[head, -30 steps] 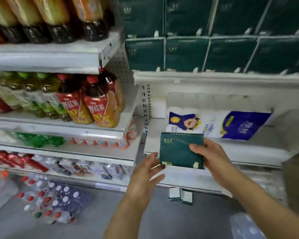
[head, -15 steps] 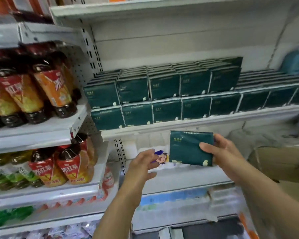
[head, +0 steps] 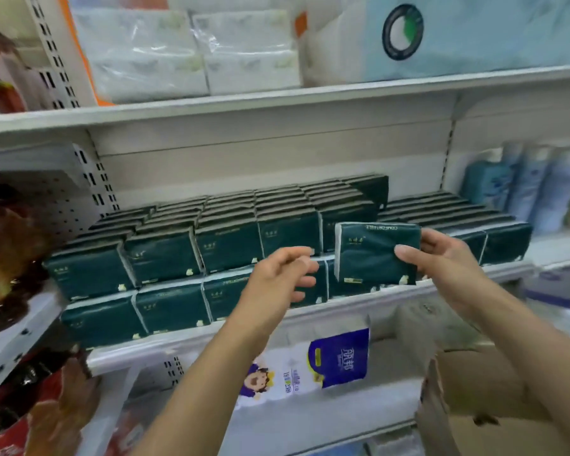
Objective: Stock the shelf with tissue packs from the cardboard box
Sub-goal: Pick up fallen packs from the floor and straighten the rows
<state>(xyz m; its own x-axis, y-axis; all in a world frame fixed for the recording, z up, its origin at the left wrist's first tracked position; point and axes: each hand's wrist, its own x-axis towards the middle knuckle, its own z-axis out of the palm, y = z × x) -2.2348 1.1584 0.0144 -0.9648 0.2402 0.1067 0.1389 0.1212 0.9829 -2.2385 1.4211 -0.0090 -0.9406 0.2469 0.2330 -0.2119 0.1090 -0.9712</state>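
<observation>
Holds pack [head: 372,251] up before stocked shelf [head: 375,299], right grip [head: 441,258] clamped on it, left grip [head: 277,281] apart just beside.

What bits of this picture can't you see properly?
- Head view: cardboard box, its inside hidden by the right arm and cut off by the frame edge.
- Held tissue pack: small print too blurred to read.
- Shelf packs behind the left hand: covered.
- Bottles at left: blurred.

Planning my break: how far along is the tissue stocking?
Done: stacked packs sit two tiers high across most of the shelf. In hand: the right hand grips one pack at the stack's front; the left hand hovers empty. Left: the right-end packs stand one tier; the box hides its contents.
</observation>
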